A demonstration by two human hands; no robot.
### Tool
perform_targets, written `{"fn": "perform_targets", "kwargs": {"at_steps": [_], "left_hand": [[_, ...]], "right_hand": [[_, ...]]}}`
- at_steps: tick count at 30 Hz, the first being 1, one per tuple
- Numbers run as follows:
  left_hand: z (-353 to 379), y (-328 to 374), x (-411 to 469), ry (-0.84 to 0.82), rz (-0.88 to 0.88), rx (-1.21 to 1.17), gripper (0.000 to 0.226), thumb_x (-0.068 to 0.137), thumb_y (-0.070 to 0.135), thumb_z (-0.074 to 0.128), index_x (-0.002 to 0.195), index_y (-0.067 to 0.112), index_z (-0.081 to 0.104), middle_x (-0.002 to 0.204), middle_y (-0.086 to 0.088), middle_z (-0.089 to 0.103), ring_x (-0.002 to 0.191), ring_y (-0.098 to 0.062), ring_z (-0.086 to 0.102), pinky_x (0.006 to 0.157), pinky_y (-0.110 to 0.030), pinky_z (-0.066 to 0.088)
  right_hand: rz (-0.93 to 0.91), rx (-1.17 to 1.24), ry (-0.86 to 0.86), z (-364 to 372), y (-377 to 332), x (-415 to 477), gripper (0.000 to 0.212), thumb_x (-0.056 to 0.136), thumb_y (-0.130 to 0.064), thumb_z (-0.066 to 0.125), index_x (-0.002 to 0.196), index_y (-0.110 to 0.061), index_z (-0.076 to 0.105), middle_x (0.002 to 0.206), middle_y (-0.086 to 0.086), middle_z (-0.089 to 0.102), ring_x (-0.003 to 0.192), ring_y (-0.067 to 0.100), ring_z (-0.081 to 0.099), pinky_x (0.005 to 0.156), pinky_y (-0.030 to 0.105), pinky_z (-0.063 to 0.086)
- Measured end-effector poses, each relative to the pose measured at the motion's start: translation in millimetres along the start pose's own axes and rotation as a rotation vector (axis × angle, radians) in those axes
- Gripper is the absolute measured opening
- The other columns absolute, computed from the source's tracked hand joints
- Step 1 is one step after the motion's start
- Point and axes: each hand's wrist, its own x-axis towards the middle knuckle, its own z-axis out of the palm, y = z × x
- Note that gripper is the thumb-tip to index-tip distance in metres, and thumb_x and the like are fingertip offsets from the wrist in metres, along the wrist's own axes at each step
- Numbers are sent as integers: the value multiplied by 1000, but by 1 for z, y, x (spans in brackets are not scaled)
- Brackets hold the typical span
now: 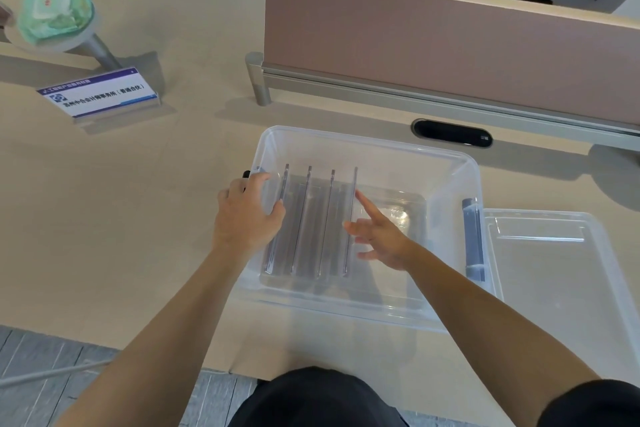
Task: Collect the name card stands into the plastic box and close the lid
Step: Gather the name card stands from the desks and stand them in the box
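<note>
Stands (326, 218): four, clear, in plastic box (367, 146), bases blurred.
Left hand (247, 215): curled over rim.
Right hand (377, 236): spread, touching one.
Lid (554, 253): cropped.

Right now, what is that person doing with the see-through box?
Someone is packing clear stands into a plastic box. Four stands sit in a row inside. The left hand holds the box's left wall; the open right hand reaches in beside the rightmost one. The lid lies beside the box, and one stand with a card waits on the table.
</note>
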Motion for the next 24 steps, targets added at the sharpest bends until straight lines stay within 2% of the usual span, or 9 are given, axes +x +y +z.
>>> {"fn": "perform_targets", "kwargs": {"at_steps": [6, 19, 24], "left_hand": [[1, -2, 2, 3, 6, 10, 52, 85, 35, 61, 135, 29, 47, 121, -8, 55, 111, -37, 47, 93, -40, 38], [1, -1, 2, 2, 11, 24, 51, 85, 35, 60, 134, 29, 47, 120, -10, 55, 111, -37, 48, 92, -39, 39], [1, -1, 2, 2, 9, 22, 51, 85, 35, 60, 134, 28, 48, 119, -10, 56, 110, -37, 48, 93, -38, 37]], "right_hand": [[34, 57, -14, 3, -1, -4, 78, 89, -35, 70, 145, -60, 21, 160, 10, 26, 141, 41, 34, 100, 59, 43], [66, 66, -11, 8, 3, -9, 73, 90, -35, 69, 139, -65, 24, 160, 8, 25, 141, 40, 32, 93, 55, 46], [75, 66, -13, 9, 3, -12, 75, 90, -33, 69, 143, -61, 23, 160, 8, 26, 141, 41, 32, 95, 57, 46]]}}
